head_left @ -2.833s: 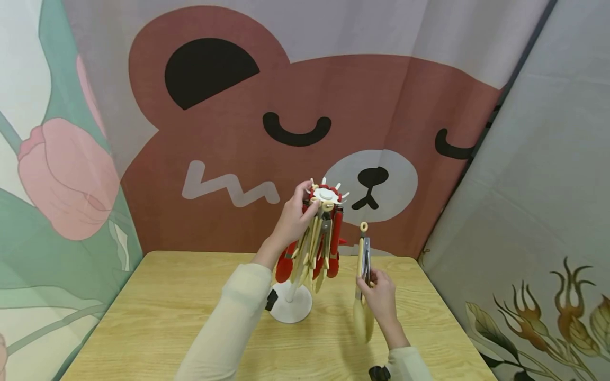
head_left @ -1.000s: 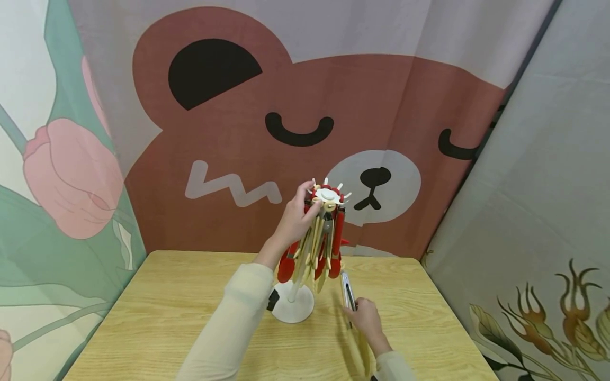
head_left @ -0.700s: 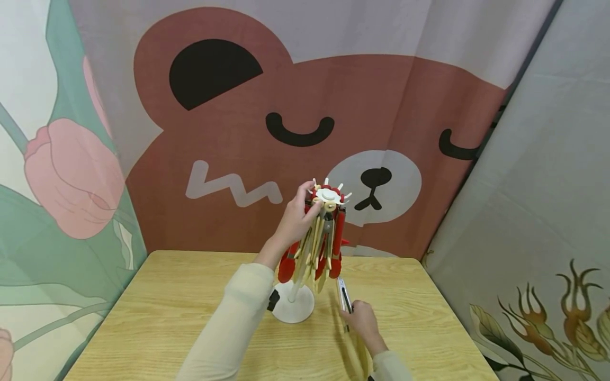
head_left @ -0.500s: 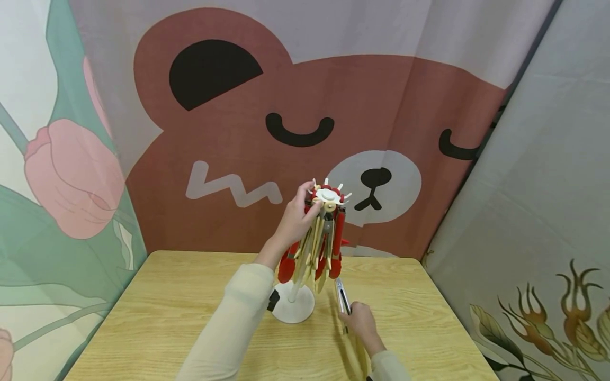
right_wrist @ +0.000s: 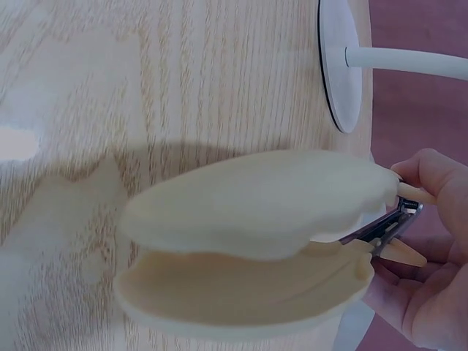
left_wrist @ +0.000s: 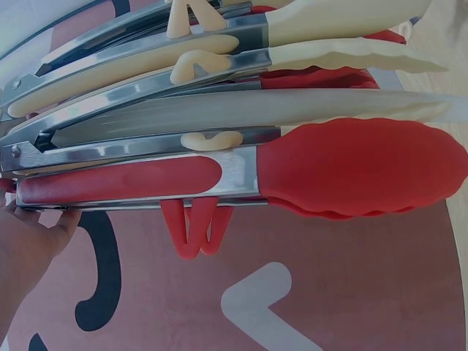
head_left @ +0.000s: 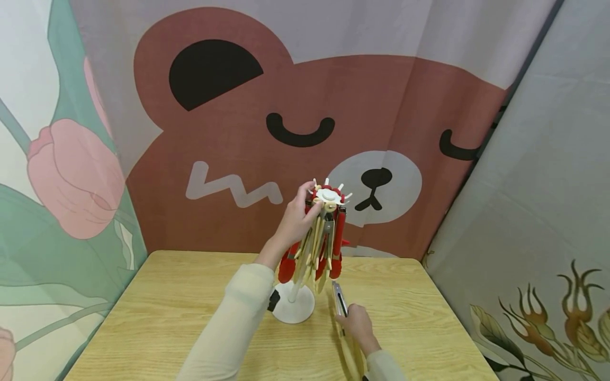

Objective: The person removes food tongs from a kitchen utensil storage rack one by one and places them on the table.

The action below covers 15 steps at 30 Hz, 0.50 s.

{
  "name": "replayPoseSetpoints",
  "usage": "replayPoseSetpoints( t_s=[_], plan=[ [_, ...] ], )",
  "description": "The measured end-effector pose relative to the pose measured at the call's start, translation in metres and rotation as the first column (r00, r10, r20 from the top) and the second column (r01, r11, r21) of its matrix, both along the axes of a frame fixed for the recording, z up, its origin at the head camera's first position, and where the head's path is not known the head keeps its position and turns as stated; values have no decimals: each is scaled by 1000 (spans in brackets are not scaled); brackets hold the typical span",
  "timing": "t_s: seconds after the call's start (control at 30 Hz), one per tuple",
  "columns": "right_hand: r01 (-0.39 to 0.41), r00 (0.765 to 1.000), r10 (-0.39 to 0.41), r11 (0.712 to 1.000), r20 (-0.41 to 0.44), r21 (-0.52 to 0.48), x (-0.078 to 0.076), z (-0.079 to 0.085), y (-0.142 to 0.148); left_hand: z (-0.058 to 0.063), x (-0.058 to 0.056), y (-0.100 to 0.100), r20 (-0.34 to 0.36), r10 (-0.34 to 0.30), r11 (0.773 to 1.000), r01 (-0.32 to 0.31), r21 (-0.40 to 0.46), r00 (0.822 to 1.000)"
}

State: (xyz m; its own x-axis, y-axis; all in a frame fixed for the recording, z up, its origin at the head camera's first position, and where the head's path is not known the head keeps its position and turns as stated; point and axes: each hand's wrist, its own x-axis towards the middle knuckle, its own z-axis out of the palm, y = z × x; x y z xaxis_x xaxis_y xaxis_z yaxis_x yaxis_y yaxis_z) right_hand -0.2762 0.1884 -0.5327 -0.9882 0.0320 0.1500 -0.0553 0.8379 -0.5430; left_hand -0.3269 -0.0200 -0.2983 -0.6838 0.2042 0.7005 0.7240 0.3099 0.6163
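My left hand [head_left: 296,218] grips the top of a white hanging stand [head_left: 329,196], thumb at its near edge and fingertips behind. Several kitchen tongs with red or cream tips hang there; red tongs [left_wrist: 358,167] lie closest in the left wrist view, with only part of the hand [left_wrist: 33,248] showing. Low at the right of the stand, my right hand [head_left: 357,324] holds cream-tipped steel tongs [head_left: 340,299] around the handles. Their tips [right_wrist: 256,201] point back over the table, slightly parted, in the right wrist view, where fingers [right_wrist: 431,168] wrap the metal part.
The stand's round white base [head_left: 300,312] rests on the light wooden table [head_left: 190,317]. Behind the table hangs a curtain [head_left: 229,222] with a bear print, and flowered cloths close off both sides.
The right hand has carried the cream tongs left and down toward the stand; once near upright, they now lean with their ring end toward it. The left hand stays at the stand's top.
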Motion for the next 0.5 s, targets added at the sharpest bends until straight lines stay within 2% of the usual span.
replayPoseSetpoints(
  t_s=[0.2,0.5],
  plan=[
    [13,1000,-12,999,-23,39,-1,1,-4,0,0,0,-2,4,1000,-4,0,1000],
    [25,1000,-25,999,15,32,-4,-2,-6,1,1,0,-2,15,1000,-15,-15,1000]
  ],
)
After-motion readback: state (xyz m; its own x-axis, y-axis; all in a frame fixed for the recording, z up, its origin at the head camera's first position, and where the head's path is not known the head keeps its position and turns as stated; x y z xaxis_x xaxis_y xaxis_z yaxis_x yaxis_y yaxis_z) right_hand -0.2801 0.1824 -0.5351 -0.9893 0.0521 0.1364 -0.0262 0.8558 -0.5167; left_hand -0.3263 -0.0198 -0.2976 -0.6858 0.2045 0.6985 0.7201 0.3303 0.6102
